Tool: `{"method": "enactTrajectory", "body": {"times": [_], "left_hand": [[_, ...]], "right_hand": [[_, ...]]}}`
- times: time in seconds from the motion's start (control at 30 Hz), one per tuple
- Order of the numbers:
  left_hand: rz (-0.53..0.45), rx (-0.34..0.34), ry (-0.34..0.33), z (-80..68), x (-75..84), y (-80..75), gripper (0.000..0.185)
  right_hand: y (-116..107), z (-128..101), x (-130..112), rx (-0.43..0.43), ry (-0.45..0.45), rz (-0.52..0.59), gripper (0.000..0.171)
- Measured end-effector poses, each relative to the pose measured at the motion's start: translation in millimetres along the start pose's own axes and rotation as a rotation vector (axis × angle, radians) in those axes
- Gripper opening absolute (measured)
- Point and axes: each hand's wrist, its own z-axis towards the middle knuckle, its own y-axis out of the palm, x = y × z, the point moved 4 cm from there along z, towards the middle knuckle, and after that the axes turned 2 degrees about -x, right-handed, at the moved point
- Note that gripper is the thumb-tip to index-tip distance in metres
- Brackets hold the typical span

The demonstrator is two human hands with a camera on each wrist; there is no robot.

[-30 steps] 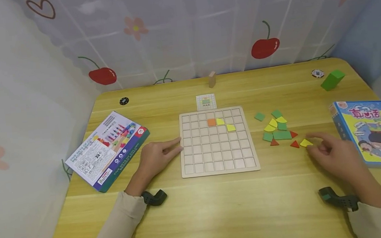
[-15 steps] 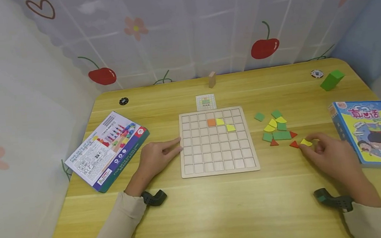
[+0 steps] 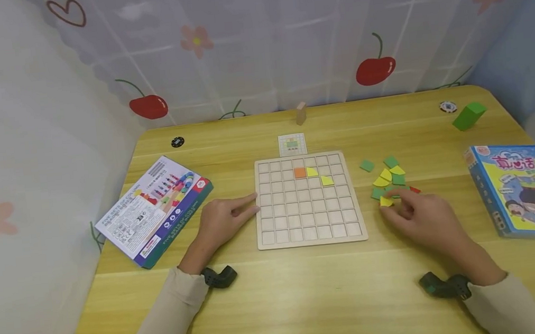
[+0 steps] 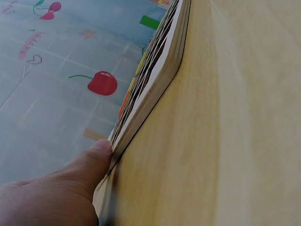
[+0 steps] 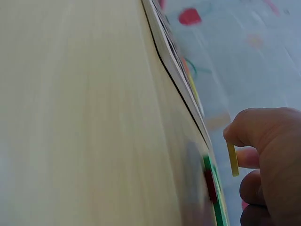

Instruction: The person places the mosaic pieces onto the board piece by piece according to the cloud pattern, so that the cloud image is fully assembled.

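My left hand [image 3: 219, 219] lies at the left edge of a square wooden grid board [image 3: 294, 208], its thumb and a finger touching that edge. An orange square tile [image 3: 300, 172] and two yellow quarter-round tiles [image 3: 327, 181] sit in cells in the board's upper part. My right hand [image 3: 427, 219] pinches another yellow quarter-round tile [image 5: 233, 159] between thumb and finger, raised above the table in the right wrist view. Below it are loose green tiles [image 3: 398, 179], yellow tiles [image 3: 382, 181] and a red triangle [image 3: 415, 189]; the hand hides part of this cluster.
A small pattern card [image 3: 291, 144] lies behind the board, with a wooden block [image 3: 301, 113] farther back. A bead-set box [image 3: 154, 211] is at left, a blue game box [image 3: 527, 186] at right. Poker chips [image 3: 177, 142] and a green block [image 3: 469, 116] stand toward the back.
My right hand has taken hold of the yellow quarter-round tile at the right of the cluster and carried it left over the other tiles. My left hand stays at the board's edge.
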Motion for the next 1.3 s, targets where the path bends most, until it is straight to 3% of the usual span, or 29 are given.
{"method": "enactTrajectory", "body": {"times": [0.1, 0.3, 0.53, 0.87, 1.1, 1.3], "left_hand": [[0.001, -0.002, -0.002, 0.7, 0.6, 0.9, 0.038], [0.002, -0.023, -0.012, -0.7, 0.5, 4.9, 0.039], [-0.006, -0.031, -0.022, -5.2, 2.0, 7.5, 0.038], [-0.006, -0.007, -0.025, -6.5, 0.6, 4.0, 0.038], [-0.002, -0.011, -0.017, -2.4, 1.2, 1.3, 0.038], [0.006, -0.004, -0.010, -0.5, 1.3, -0.8, 0.038]], "right_hand": [[11, 13, -15, -0.071, -0.054, 0.028, 0.028], [31, 39, -32, -0.211, -0.077, 0.068, 0.030], [56, 58, -40, -0.262, -0.116, 0.164, 0.027], [70, 67, -40, -0.182, -0.139, 0.166, 0.029], [70, 66, -39, -0.055, -0.122, 0.187, 0.022], [71, 66, -38, -0.007, -0.116, 0.203, 0.017]]}}
